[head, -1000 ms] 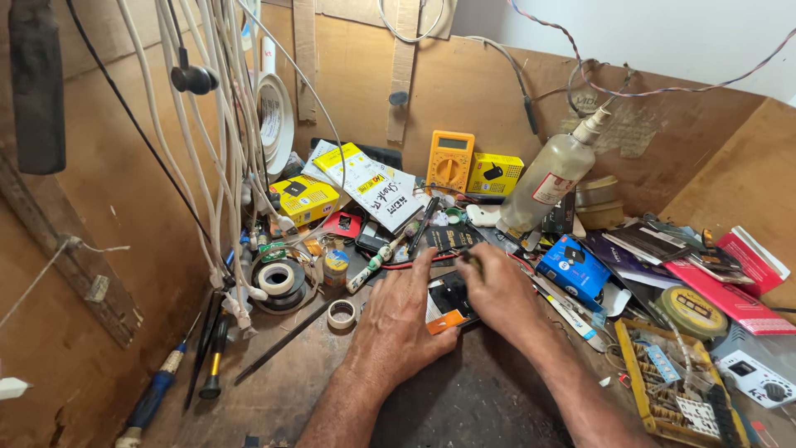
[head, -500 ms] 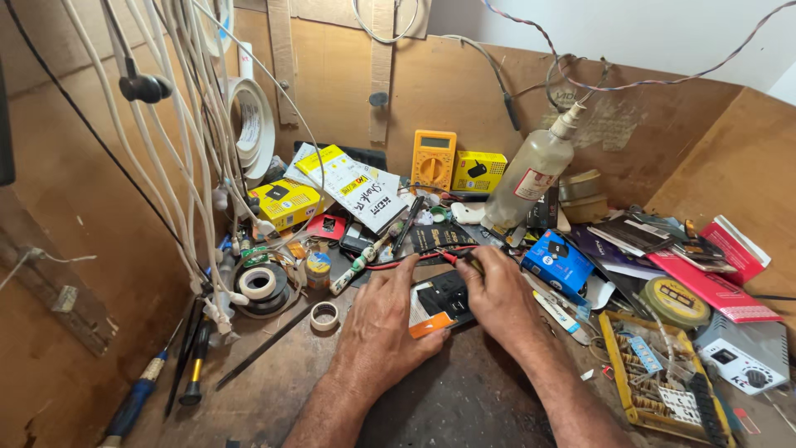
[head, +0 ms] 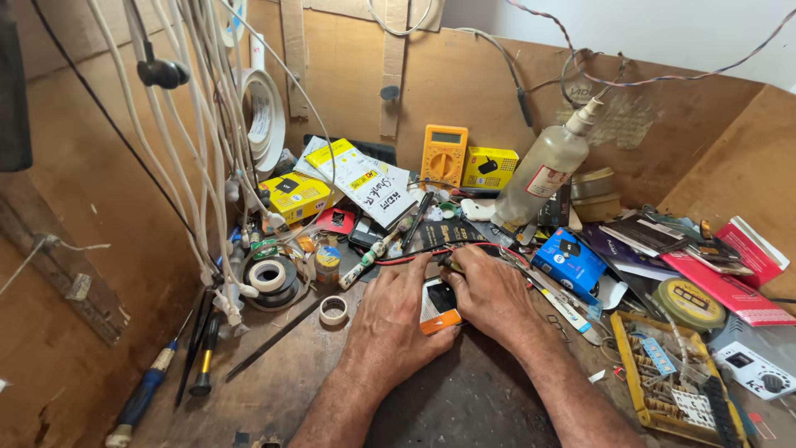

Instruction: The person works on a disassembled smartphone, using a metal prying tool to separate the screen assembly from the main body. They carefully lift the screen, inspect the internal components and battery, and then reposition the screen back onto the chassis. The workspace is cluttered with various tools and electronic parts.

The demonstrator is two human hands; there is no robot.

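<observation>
Both hands (head: 439,311) on orange phone (head: 438,306)

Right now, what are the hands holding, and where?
Both hands, left hand and right hand, grip a small orange-edged phone by its long sides on the bench.

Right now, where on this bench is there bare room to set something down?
Bare wood lies between the screwdrivers and the left hand, below the small tape ring. Behind the phone and right of the right hand it is crowded.
</observation>
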